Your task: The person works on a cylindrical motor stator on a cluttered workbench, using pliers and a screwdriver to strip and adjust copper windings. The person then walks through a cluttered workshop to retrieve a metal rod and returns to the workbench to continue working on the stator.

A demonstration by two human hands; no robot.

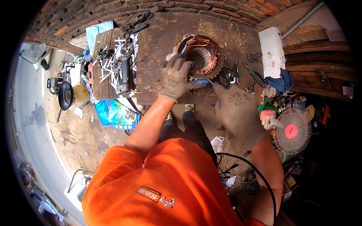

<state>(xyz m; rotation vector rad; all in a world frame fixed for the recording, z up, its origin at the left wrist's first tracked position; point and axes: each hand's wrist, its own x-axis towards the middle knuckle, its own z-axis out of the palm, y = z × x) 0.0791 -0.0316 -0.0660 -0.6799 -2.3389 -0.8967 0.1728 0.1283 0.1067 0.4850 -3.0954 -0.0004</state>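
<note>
A motor stator (220, 56) with copper windings around its open bore lies on the worn wooden table. My left hand (176, 77), in a grey work glove with blue fingertips, has its fingers curled over the stator's near left rim, the thumb stretched along the near edge. My right hand (237, 107), gloved alike and slightly blurred, is closed just to the near right of the stator. From its fingers a thin metal rod (208, 79) points toward the windings; the rod's other end is hidden in the glove. Black-handled scissors (225, 76) lie right beside the stator.
Pliers (254, 74) and a dark-handled tool (234, 71) lie right of the scissors. At left a board (102, 83) bears white strips and a black power tool (123, 77). A fan (291, 131) stands at right. A black cable (260, 174) passes my right arm.
</note>
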